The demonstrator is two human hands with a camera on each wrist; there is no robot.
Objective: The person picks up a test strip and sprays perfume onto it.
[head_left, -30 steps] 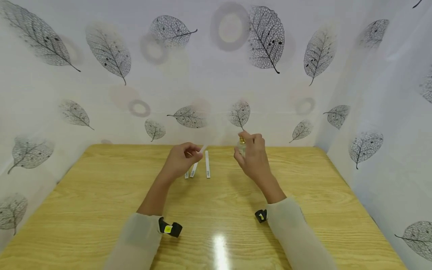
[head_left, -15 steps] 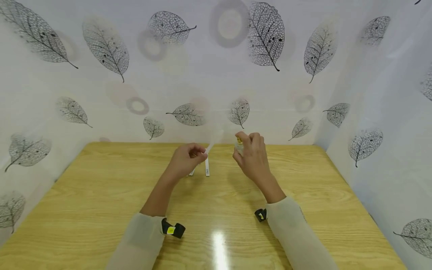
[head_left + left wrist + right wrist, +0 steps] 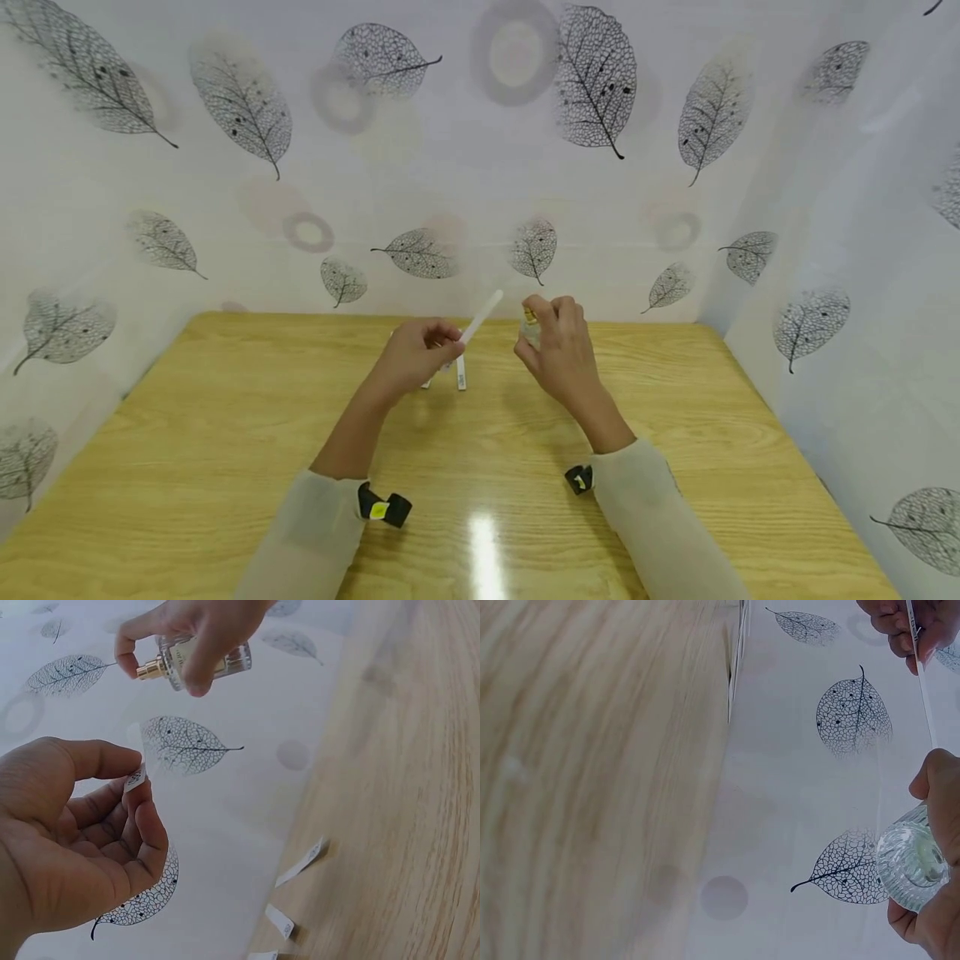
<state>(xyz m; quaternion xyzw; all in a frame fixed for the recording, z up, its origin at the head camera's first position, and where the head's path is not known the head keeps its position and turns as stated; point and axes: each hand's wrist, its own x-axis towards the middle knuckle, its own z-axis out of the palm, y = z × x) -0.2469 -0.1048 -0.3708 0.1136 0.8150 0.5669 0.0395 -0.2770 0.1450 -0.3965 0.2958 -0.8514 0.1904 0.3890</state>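
Note:
Between thumb and index finger my left hand (image 3: 418, 354) pinches a white paper test strip (image 3: 482, 317) near its printed end. The strip slants up and to the right, toward the bottle. My right hand (image 3: 561, 346) grips a clear glass perfume spray bottle (image 3: 217, 661) with a gold neck; the index finger lies on top of its sprayer. In the right wrist view the ribbed glass base of the bottle (image 3: 911, 862) shows between the fingers. Below the left hand, more white paper strips (image 3: 461, 372) lie on the table, partly hidden by that hand.
Both hands are above the far part of a wood-grain table (image 3: 480, 450). Right behind its back edge hangs a pale curtain (image 3: 465, 167) printed with dark leaves, which also runs along both sides. Each sleeve carries a black wrist camera (image 3: 386, 507).
My left hand has moved slightly right, bringing the strip nearer the bottle and covering more of the strips on the table. The right hand still holds the bottle in nearly the same place.

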